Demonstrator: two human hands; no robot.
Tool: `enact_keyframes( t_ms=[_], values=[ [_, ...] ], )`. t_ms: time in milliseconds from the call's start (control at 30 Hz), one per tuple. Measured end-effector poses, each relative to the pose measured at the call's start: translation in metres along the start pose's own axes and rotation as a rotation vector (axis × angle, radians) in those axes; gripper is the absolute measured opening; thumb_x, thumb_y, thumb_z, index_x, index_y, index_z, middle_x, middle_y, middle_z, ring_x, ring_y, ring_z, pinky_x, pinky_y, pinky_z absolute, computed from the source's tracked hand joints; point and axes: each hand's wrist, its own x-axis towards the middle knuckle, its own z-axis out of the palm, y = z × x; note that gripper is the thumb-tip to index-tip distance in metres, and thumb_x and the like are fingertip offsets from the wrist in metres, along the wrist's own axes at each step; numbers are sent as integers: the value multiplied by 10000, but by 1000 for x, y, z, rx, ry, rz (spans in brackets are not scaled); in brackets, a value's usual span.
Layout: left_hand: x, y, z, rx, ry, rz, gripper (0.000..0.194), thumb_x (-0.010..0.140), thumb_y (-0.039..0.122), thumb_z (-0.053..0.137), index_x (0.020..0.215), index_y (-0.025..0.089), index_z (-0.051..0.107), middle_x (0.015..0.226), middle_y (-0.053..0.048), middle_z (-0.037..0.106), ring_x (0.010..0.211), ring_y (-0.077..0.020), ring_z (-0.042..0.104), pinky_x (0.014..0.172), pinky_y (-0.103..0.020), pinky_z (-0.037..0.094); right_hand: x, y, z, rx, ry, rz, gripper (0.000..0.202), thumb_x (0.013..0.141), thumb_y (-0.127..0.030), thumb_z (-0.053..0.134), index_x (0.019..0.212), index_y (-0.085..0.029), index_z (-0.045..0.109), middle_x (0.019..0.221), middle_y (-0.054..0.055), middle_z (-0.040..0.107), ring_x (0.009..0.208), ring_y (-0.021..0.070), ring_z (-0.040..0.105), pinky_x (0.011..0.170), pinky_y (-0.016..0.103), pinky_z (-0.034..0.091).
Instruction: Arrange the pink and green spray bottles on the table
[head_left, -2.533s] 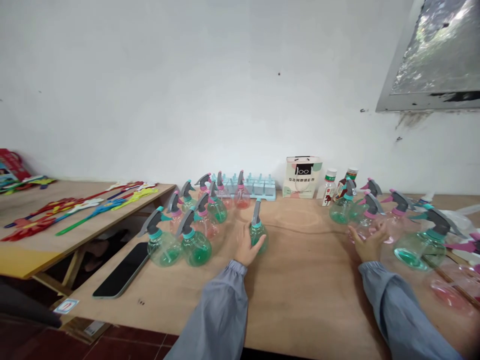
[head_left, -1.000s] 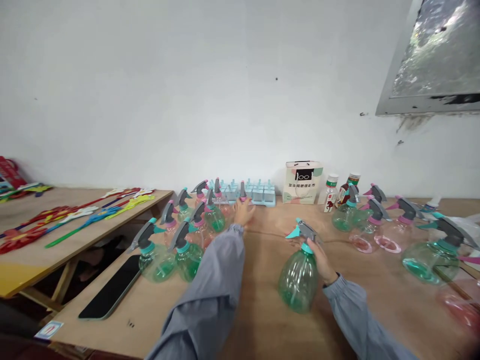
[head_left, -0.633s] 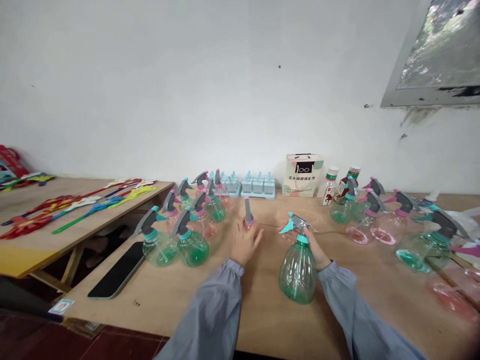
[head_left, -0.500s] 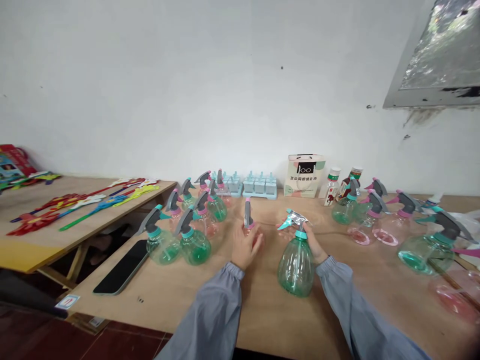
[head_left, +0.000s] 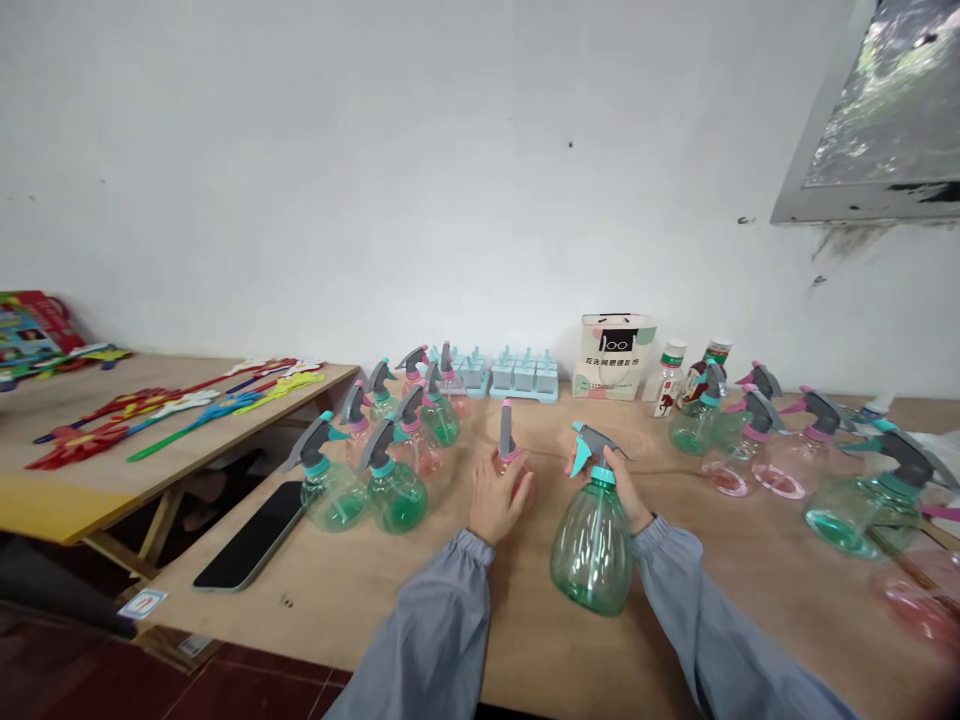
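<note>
One pink bottle (head_left: 508, 437) sits in the left hand (head_left: 498, 497), mid-way along the table (head_left: 345, 600), contents hidden; one green bottle (head_left: 591, 555), just beside, is neck-gripped by the right hand (head_left: 628, 495); green liquid (head_left: 346, 512) pools in the spray bottle (head_left: 318, 500) nearest the phone (head_left: 251, 537).

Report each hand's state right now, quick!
Left hand: closed around a pink-collared spray bottle.
Right hand: closed, holding a green spray bottle by its top.
</note>
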Motion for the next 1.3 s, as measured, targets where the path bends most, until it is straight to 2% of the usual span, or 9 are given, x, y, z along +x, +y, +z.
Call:
enact_keyframes(
  t_ms=[200, 400, 567, 667, 800, 933, 1100, 1200, 1300],
  values=[
    [0, 1, -1, 4, -27, -15, 373, 939, 371, 470, 1265, 273, 623, 1240, -148, 525, 1235, -308, 464, 943, -448, 430, 0, -3, 3, -66, -35, 20, 509, 759, -698, 493, 872, -235, 671, 822, 73, 729, 933, 285, 673, 852, 406, 501],
    [-1, 3, -1, -1, -26, -15, 378, 947, 358, 450, 1268, 263, 625, 1243, -166, 531, 1249, -321, 449, 948, -469, 414, 1, -2, 3, -20, 19, -57, 399, 758, -616, 537, 792, -239, 662, 801, 58, 727, 843, 263, 679, 799, 396, 514],
    [0, 6, -2, -10, -31, 6, 370, 942, 356, 454, 1259, 282, 629, 1228, -147, 558, 1235, -311, 453, 957, -458, 405, 2, 3, 1, -32, 1, -15, 422, 782, -617, 529, 898, -240, 678, 865, 66, 738, 953, 270, 666, 869, 409, 499],
    [0, 6, -2, -2, -49, 2, 372, 944, 356, 450, 1268, 290, 621, 1237, -137, 556, 1239, -302, 448, 961, -460, 396, 4, 3, 1, -19, 94, -15, 421, 778, -638, 543, 866, -246, 667, 807, 56, 732, 937, 267, 671, 863, 398, 502],
    [-1, 4, -1, 13, -40, -44, 378, 949, 370, 437, 1267, 284, 622, 1250, -157, 543, 1252, -316, 437, 947, -475, 387, 8, -3, 1, 44, 280, -31, 456, 770, -674, 537, 885, -250, 660, 769, 43, 726, 848, 246, 677, 757, 352, 522],
    [-1, 3, 2, 9, -27, -38, 368, 947, 363, 447, 1256, 280, 629, 1245, -161, 543, 1263, -319, 431, 952, -471, 375, 6, -7, 1, 40, 209, 29, 460, 750, -648, 591, 974, -253, 668, 895, 51, 745, 896, 245, 673, 690, 327, 520],
    [-2, 4, 2, 5, -35, -29, 365, 946, 362, 461, 1265, 284, 621, 1264, -159, 536, 1280, -316, 421, 964, -473, 369, 3, -7, 1, -9, 226, -41, 419, 771, -651, 550, 799, -245, 647, 774, 38, 717, 821, 238, 678, 753, 349, 523],
    [-2, 4, 1, 9, -40, -23, 369, 948, 359, 457, 1275, 288, 613, 1267, -159, 536, 1277, -313, 425, 967, -476, 367, -2, -11, -7, -6, 224, -52, 438, 784, -653, 514, 820, -238, 648, 780, 46, 713, 811, 243, 673, 748, 368, 527],
    [-1, 5, 1, 12, -46, 0, 370, 952, 352, 447, 1273, 280, 616, 1250, -164, 547, 1272, -319, 429, 964, -482, 366, -18, -20, -29, -89, 371, 21, 431, 734, -637, 613, 882, -235, 663, 756, 36, 702, 722, 225, 653, 605, 329, 514]
  ],
)
